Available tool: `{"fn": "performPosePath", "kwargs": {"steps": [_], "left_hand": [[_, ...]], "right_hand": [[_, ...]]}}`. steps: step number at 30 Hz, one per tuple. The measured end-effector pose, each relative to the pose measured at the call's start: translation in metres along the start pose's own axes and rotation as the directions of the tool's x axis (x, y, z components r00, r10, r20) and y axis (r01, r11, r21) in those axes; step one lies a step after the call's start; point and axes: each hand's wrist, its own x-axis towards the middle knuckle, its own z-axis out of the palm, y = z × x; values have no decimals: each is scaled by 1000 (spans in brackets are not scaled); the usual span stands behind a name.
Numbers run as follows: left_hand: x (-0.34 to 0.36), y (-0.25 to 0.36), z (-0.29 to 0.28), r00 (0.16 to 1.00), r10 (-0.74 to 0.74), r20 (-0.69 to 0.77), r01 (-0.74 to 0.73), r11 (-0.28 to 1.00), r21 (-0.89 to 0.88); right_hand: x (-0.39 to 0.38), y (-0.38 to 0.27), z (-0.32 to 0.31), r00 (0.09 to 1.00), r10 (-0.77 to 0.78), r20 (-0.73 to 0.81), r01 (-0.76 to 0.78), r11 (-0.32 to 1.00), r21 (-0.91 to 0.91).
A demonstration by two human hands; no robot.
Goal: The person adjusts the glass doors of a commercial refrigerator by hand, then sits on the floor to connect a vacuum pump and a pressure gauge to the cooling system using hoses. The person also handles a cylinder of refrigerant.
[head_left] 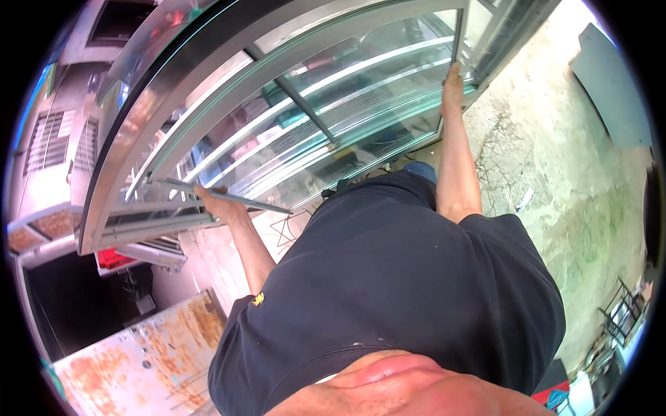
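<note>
In front of me stands a large metal-framed glass cabinet with several shelves showing through its glass. My left hand is closed round a thin grey metal edge strip at the left side of a glass panel. At the panel's other side, my right hand grips a dark upright edge strip, the arm stretched out. The panel spans the width between both hands, against the cabinet's front. Part of its lower edge is hidden by my body.
A rust-stained metal sheet or tabletop lies at the lower left, beside a dark opening. Cracked concrete floor spreads on the right. A grey board lies at the far right, and a black metal rack below it.
</note>
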Motion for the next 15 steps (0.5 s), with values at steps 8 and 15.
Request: {"fn": "performPosePath", "kwargs": {"steps": [8, 15], "left_hand": [[-4, -2, -24, 1000, -10, 17, 11, 999, -33], [2, 16, -16, 1000, 9, -6, -10, 998, -61]], "right_hand": [[-7, -4, 10, 993, -100, -63, 105, 992, 72], [-8, -22, 19, 999, -32, -41, 35, 996, 81]]}}
